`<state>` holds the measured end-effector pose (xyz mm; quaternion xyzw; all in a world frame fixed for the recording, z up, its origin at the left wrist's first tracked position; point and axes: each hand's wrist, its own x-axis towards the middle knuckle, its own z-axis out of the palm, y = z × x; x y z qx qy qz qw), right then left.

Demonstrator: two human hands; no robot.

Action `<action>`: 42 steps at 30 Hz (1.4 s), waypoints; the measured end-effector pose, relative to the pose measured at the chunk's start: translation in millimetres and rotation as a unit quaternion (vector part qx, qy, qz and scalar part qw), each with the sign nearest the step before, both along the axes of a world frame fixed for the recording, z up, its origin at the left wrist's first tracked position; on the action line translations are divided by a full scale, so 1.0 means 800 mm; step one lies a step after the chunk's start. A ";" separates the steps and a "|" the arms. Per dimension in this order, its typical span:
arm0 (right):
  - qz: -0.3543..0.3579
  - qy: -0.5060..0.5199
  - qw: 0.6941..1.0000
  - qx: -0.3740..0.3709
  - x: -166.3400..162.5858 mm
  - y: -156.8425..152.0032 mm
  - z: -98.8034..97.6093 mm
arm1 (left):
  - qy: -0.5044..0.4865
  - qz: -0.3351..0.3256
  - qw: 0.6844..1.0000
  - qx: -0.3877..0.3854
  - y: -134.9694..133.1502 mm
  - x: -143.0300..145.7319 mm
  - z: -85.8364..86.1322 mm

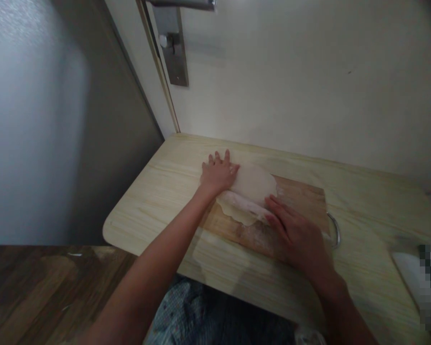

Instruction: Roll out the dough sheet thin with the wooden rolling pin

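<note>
A thin, pale sheet of dough (255, 179) lies over the left part of a wooden cutting board (301, 194). Across its lower part rests a flour-dusted rolling pin (242, 203), slanting down to the right. My right hand (296, 235) is over the pin's right portion and holds it, hiding much of that side. My left hand (219, 173) lies flat with fingers spread on the dough's left edge, its wrist close to the pin's left end. Loose flour dusts the board around the dough.
The board has a metal handle (335, 230) on its right. It lies on a light wood-grain table (147, 206) against a white door (290, 86) with a metal lock plate (179, 60). A white object (409, 273), partly blurred out, is at the right edge.
</note>
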<state>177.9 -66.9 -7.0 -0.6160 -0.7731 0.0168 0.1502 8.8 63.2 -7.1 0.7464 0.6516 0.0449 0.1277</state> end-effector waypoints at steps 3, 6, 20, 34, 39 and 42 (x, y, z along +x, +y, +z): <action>0.004 -0.013 1.000 0.002 -0.001 -0.002 0.001 | 0.008 -0.006 1.000 0.004 -0.003 -0.001 0.000; 0.004 -0.034 0.999 0.004 -0.003 -0.006 0.001 | 0.017 -0.019 1.000 0.015 -0.009 -0.004 0.001; 0.026 -0.057 0.993 0.096 -0.030 -0.055 -0.014 | 0.081 -0.066 0.992 0.068 -0.040 -0.021 -0.002; 0.106 0.066 0.986 0.107 -0.029 -0.068 -0.029 | 0.105 -0.047 0.985 0.129 -0.090 -0.048 -0.003; 0.109 0.045 0.985 0.126 -0.027 -0.069 -0.038 | 0.090 -0.038 0.985 0.143 -0.093 -0.048 -0.006; 0.135 0.043 0.981 0.133 -0.018 -0.067 -0.041 | 0.076 -0.029 0.985 0.153 -0.092 -0.047 -0.007</action>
